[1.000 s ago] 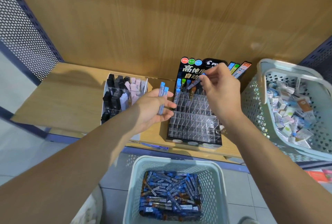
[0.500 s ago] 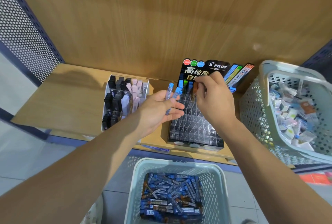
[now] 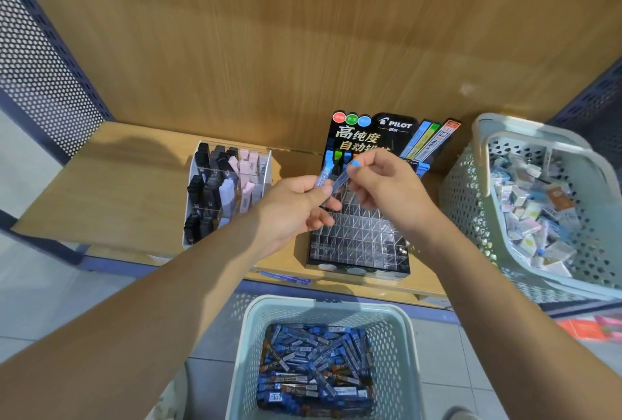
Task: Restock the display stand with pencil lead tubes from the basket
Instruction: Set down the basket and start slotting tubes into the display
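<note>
Facing a wood-grain back panel [image 3: 303, 49] over a pale shelf [image 3: 117, 190], working just above the stand [image 3: 356, 237]: clear, glossy plastic grid of small square cells on a black base, mostly unfilled, with coloured caps showing only along the back row. Gripping slim tubes [image 3: 323, 176] in the left hand [image 3: 292, 211], fingers curled round the lower ends. Pinching one tube [image 3: 340, 180] near its blue cap with the right hand [image 3: 387, 187], fingers [image 3: 365, 168] clamped together on it, over the stand's back rows. Judging these as very light, stiff and smooth-sided, so likely slipping in a loose grip, and probably carrying brittle lead inside. Best taking hold at the cap end, leaving the bottom free for dropping upright into a cell. Drawing stock from the basket [image 3: 245, 352] on the floor below the shelf edge: pale green perforated plastic, piled with blue and brown tubes lying crisscross.
</note>
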